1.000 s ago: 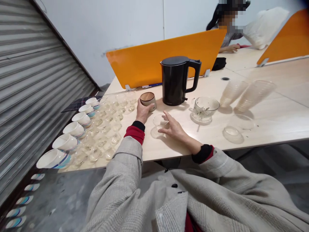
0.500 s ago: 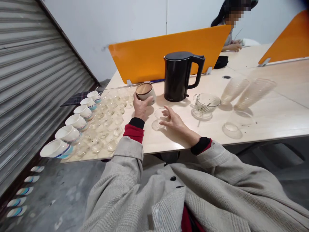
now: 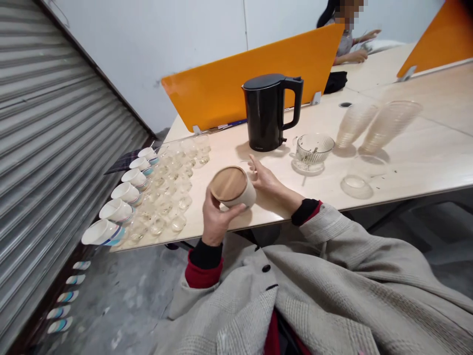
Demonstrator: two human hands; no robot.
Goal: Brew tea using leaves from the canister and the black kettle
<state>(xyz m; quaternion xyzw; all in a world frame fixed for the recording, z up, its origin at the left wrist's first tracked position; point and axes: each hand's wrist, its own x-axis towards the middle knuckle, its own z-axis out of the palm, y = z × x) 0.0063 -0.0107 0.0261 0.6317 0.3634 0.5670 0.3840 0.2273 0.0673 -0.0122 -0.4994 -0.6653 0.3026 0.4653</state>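
A pale canister (image 3: 242,196) with a round wooden lid (image 3: 229,183) is held in my left hand (image 3: 217,222). Its thumb presses along the near side, and the canister tilts so the lid faces me. Behind it, my right hand (image 3: 269,180) has its visible fingers stretched out and apart, close beside a clear plastic cup whose rim (image 3: 244,160) just shows. The canister hides most of that cup and some right fingertips, so contact there is unclear. A ribbed glass cup (image 3: 315,149) holding dark leaf bits stands to the right.
A black electric kettle (image 3: 263,116) stands before an orange divider (image 3: 221,93). Rows of clear cups (image 3: 168,190) and white paper cups (image 3: 116,211) fill the left side. Stacked plastic cups (image 3: 391,125) and one clear cup (image 3: 356,186) are at right. Another person's hand (image 3: 357,55) shows beyond.
My left hand has brought the canister nearer to me and turned its lid toward me. The canister now covers most of the clear cup by my right hand. The other person has raised one hand.
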